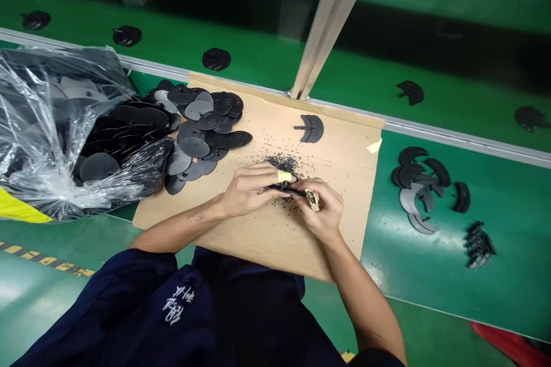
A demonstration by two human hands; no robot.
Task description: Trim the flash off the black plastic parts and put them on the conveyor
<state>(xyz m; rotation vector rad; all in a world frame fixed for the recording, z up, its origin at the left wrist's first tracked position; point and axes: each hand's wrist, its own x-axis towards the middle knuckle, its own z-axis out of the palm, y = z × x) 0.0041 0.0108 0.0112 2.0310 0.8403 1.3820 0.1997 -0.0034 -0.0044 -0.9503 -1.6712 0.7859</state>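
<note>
My left hand (249,190) is closed on a thin black plastic part (284,187), seen nearly edge-on. A finger of this hand has yellow tape (284,176) round it. My right hand (323,206) pinches the same part from the other side. Something pale with a shiny dark middle (312,199) shows at my right fingers; I cannot make out what it is. Small black bits (282,161) lie scattered under and beyond my hands on a cardboard sheet (245,235). Farther off on the cardboard lies a black curved piece with a thin stem (312,128).
Black oval discs (210,120) are heaped at left, beside a clear plastic bag (64,143) full of discs. On the green table at right lie crescent-shaped pieces (413,178) and a small pile of black parts (478,245). A metal post (329,23) rises beyond the cardboard.
</note>
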